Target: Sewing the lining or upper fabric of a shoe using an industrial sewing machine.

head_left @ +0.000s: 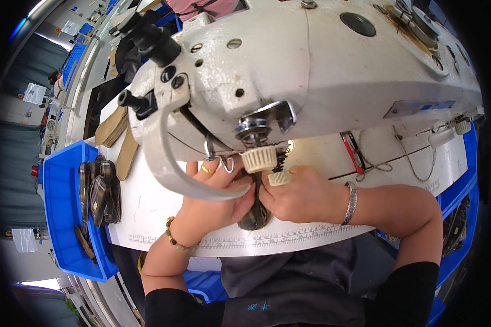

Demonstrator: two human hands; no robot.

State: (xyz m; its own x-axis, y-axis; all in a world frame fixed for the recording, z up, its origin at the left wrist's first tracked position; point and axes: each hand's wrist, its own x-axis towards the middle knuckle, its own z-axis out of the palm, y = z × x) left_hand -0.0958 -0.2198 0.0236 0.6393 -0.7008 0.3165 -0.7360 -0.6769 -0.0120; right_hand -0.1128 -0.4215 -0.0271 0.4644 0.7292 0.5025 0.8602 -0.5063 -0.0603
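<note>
My left hand (208, 213) and my right hand (306, 199) are close together under the head of a white sewing machine (267, 60). Between them lies a dark plaid fabric piece (255, 219) with a rounded near end, its far part hidden by my fingers and the machine. My left fingers, one wearing a gold ring, press along its left side, partly behind the machine's curved lever (161, 158). On its right side, my right fingers are curled closed against the fabric. The needle area is hidden behind the cream tension knobs (259, 159).
A blue bin (60, 201) at the left has plaid fabric pieces (99, 191) over its edge. Tan sole-shaped pieces (127, 155) lie on the white table (147, 220). Red-handled snips (353, 153) and a cord lie to the right. Another blue bin (450, 272) stands at far right.
</note>
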